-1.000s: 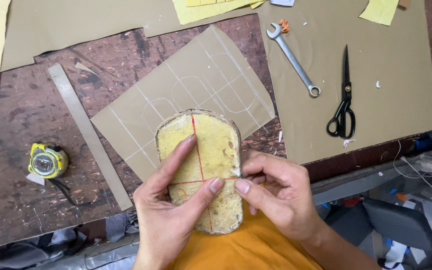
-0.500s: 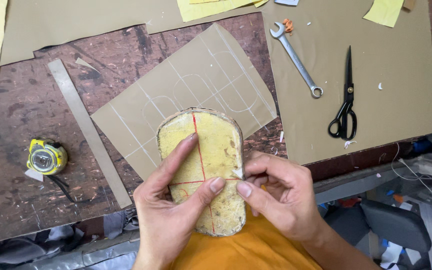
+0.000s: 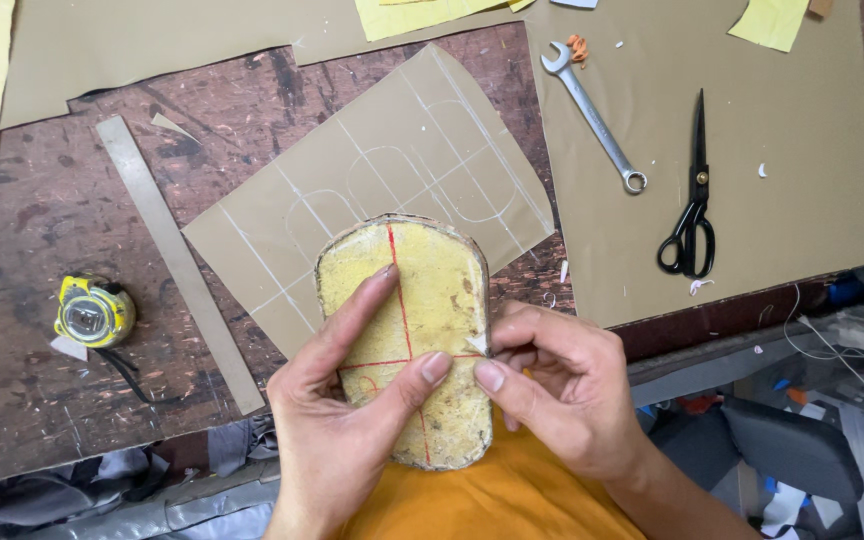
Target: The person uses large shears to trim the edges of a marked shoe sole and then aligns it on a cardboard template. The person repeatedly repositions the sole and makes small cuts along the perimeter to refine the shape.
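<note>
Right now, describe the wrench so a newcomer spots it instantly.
Look at the big tan sheet covering the bench's upper right. Near its left edge lies a silver wrench, angled, left of the black scissors. It is the only bare metal tool there.

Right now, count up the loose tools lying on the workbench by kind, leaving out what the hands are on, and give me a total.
Tape measure, yellow: 1
Metal ruler strip: 1
Spanner: 1
Scissors, black: 1
Total: 4

Left out as asked: the yellow template with red lines, which the left hand presses down and the right hand touches at its edge.
</note>
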